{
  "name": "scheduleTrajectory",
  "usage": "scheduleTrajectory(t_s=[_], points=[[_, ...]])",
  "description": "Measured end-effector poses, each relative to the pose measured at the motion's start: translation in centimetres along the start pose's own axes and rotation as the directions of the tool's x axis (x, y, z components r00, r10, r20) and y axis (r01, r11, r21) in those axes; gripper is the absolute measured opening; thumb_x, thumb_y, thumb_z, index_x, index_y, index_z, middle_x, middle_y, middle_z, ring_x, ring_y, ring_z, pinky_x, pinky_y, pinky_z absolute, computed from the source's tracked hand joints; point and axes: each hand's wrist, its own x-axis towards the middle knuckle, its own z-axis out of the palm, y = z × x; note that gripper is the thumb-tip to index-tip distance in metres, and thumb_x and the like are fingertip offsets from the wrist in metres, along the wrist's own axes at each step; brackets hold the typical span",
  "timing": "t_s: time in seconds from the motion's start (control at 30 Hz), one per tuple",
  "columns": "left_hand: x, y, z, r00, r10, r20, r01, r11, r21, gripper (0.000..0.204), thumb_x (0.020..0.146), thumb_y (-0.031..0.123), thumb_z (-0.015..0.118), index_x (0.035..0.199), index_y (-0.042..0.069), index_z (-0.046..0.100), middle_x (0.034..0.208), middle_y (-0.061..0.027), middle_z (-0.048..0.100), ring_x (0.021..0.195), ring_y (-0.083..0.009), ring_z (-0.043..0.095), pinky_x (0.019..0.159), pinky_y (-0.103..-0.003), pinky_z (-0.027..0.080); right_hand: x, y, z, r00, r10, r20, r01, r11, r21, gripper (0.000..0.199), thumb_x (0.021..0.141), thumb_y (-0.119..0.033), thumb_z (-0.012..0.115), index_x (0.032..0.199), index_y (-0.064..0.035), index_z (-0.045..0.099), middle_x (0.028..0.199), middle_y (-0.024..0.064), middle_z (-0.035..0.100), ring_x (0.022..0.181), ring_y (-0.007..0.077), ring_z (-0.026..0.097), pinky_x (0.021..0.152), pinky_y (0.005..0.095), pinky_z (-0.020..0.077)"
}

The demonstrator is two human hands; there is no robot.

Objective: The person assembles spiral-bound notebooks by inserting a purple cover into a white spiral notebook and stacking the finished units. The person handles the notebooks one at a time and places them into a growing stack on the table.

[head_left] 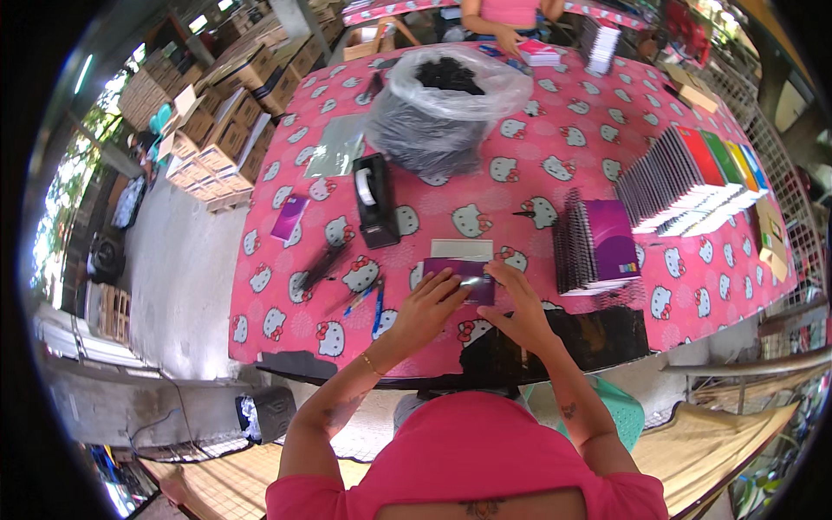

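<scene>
Purple booklet (pixel 475 270) at both hands, near the surface's (pixel 598 338) front edge.
Left to right: tape dispenser (pixel 377 208), well apart; blue pen (pixel 379 308); left hand (pixel 431 303) flat across booklet, grip unclosed; right hand (pixel 520 308) at booklet's right edge, thumb and fingers spread, grip likewise; patterned cloth (pixel 542 260) between; spiral notebook stack (pixel 608 238).

A glossy, dark purple rectangular booklet (pixel 479 286) lies flat, nearer and right of the black tape dispenser (pixel 379 217).
</scene>
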Motion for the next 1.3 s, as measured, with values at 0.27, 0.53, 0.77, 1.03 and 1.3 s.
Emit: scheduleTrajectory(t_s=[0.27, 0.53, 0.77, 1.03, 1.3], points=[[2.4, -0.2, -3.5, 0.995, -0.086, -0.04, 0.087, 0.996, 0.002, 0.037, 0.086, 0.009, 0.067, 0.122, 0.006, 0.063, 0.107, -0.0123, 0.068, 0.102, -0.0312, 0.064, 0.089, -0.044, 0.049, 2.4, 1.5, 3.5, 0.996, 0.067, -0.064, -0.049, 0.968, 0.248, 0.051, 0.078, -0.002, 0.078, 0.123, -0.0037, 0.056, 0.119, 0.0119, 0.063, 0.113, 0.0247, 0.061, 0.098, 0.0344, 0.0465], [-8.5, -11.3, -3.6, 0.81, -0.563, -0.163, 0.574, 0.819, 0.028, 0.019, 0.088, 0.008, 0.066, 0.106, 0.002, 0.067, 0.098, -0.0155, 0.066, 0.09, -0.0365, 0.063, 0.076, -0.045, 0.052, 3.0, 3.1, 5.2, 0.986, 0.164, -0.04, -0.127, 0.876, 0.465, 0.028, 0.085, 0.007, 0.068, 0.107, -0.0048, 0.055, 0.107, 0.007, 0.064, 0.102, 0.0148, 0.059, 0.091, 0.0298, 0.0465], [-8.8, -12.5, -1.5, 0.754, -0.575, -0.318, 0.616, 0.787, 0.04, 0.015, 0.09, 0.007, 0.065, 0.104, 0.004, 0.061, 0.087, -0.014, 0.062, 0.078, -0.0358, 0.063, 0.072, -0.046, 0.051, 3.2, 2.3, 5.0, 0.93, 0.355, 0.093, -0.352, 0.794, 0.495, 0.021, 0.087, 0.001, 0.069, 0.106, -0.0027, 0.061, 0.112, 0.0076, 0.066, 0.105, 0.0125, 0.059, 0.092, 0.0283, 0.0468], [-3.2, -3.3, -4.0, 0.708, -0.672, -0.216, 0.392, 0.629, -0.672, 0.023, 0.092, 0.003, 0.065, 0.114, 0.002, 0.059, 0.086, -0.0082, 0.061, 0.069, -0.0134, 0.056, 0.061, -0.026, 0.045, 3.2, 2.7, 5.3, 0.947, 0.318, 0.05, -0.301, 0.82, 0.487, 0.021, 0.088, -0.002, 0.07, 0.109, -0.0023, 0.065, 0.101, 0.0025, 0.067, 0.093, 0.0082, 0.06, 0.083, 0.0243, 0.0484], [-1.0, -3.0, -4.7, 0.768, -0.542, -0.342, 0.366, 0.809, -0.46, 0.025, 0.082, -0.004, 0.068, 0.106, 0.003, 0.065, 0.091, -0.0112, 0.065, 0.074, -0.0198, 0.06, 0.065, -0.028, 0.048, 3.3, 1.7, 4.9, 0.918, 0.391, 0.068, -0.365, 0.765, 0.53, 0.019, 0.086, -0.006, 0.077, 0.101, -0.0035, 0.064, 0.09, -0.0008, 0.063, 0.082, 0.0071, 0.058, 0.074, 0.0236, 0.0485]])
